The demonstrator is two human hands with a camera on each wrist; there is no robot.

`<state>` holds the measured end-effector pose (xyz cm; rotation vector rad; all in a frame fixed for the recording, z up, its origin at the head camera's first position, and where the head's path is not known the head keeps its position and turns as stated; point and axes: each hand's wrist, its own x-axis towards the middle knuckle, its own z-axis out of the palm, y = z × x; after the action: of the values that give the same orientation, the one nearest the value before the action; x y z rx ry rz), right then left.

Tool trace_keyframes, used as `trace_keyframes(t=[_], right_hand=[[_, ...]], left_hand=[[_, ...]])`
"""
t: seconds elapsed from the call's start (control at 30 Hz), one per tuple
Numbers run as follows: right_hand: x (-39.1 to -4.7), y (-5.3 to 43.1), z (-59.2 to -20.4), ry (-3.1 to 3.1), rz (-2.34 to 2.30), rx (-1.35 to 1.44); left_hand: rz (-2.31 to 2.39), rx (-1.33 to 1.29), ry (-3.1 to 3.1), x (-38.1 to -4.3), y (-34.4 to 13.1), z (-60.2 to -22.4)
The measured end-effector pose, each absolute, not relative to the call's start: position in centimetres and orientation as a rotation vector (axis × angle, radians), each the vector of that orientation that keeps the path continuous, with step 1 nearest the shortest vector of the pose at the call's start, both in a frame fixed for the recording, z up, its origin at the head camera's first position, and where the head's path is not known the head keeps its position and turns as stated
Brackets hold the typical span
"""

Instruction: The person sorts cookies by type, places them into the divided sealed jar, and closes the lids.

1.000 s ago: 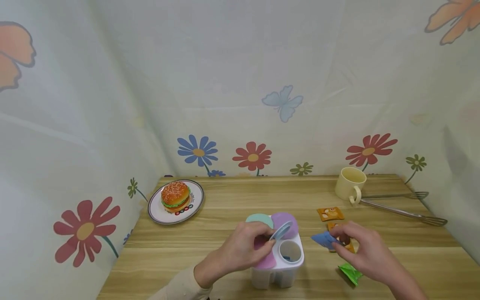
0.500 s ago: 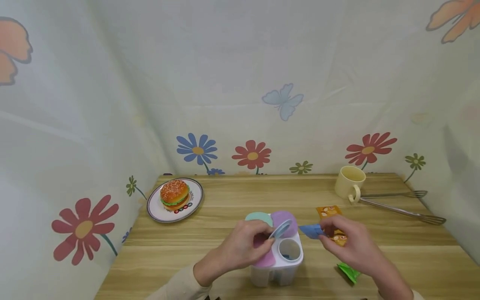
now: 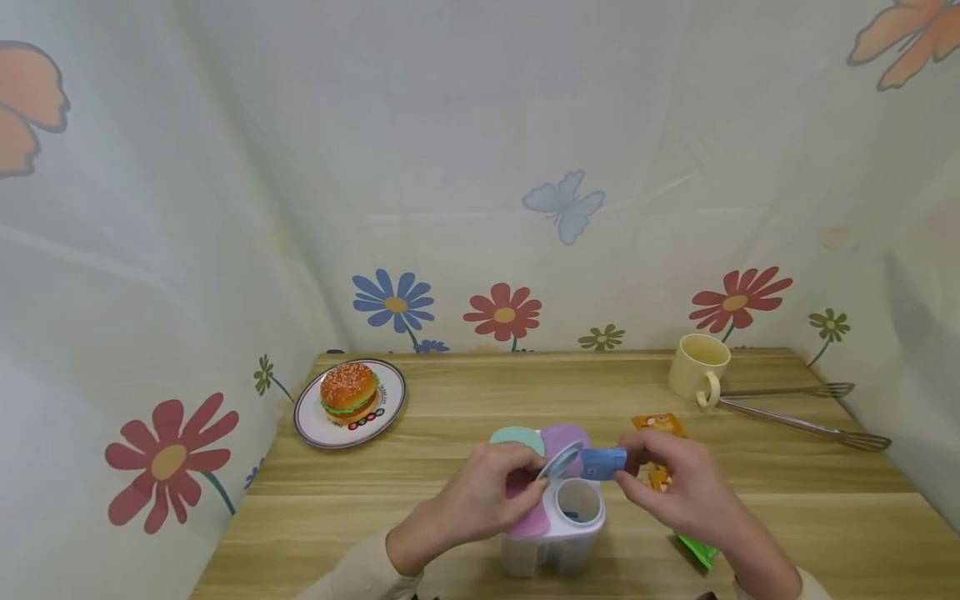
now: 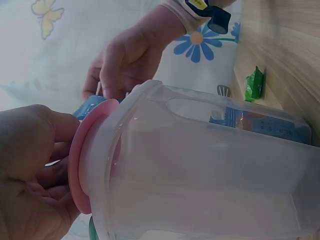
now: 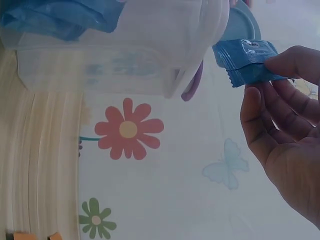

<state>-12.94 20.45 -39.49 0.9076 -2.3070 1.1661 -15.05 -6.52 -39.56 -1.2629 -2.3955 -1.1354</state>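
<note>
A translucent container (image 3: pixel 551 554) with a white top stands at the table's near middle. Three of its round lids, green, purple and pink (image 3: pixel 531 523), lie in place. My left hand (image 3: pixel 487 492) pinches the light blue lid (image 3: pixel 564 460) and holds it tilted up beside the uncovered round opening (image 3: pixel 579 502). Between thumb and fingers, my right hand (image 3: pixel 678 479) pinches a small blue snack packet (image 3: pixel 602 464) just above and right of that opening. Through the container's wall, another blue packet (image 4: pixel 270 125) shows at the bottom in the left wrist view.
Orange packets (image 3: pixel 658 423) and a green packet (image 3: pixel 699 550) lie to the right, partly behind the right hand. Farther back stand a yellow mug (image 3: pixel 700 367) and two metal whisks (image 3: pixel 810 425). A plate (image 3: pixel 311 421) with a toy-like burger (image 3: pixel 350 390) sits back left.
My right hand has moved left with the blue packet, from above the orange packets to beside the raised lid. The left hand still holds the lid in the same place.
</note>
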Motion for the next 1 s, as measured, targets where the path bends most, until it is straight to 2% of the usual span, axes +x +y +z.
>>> trace_keyframes(t=[0.5,1.0], right_hand=[[-12.9,18.8,-39.8,-2.256,1.270,1.057],[-12.4,18.2,-40.4,-2.279,1.416,1.047]], left_hand=[[-1.162,-1.257,-2.422,-15.0,-6.5,-39.4],[-1.122,-1.259,-2.414,-15.0,-6.6,-39.5]])
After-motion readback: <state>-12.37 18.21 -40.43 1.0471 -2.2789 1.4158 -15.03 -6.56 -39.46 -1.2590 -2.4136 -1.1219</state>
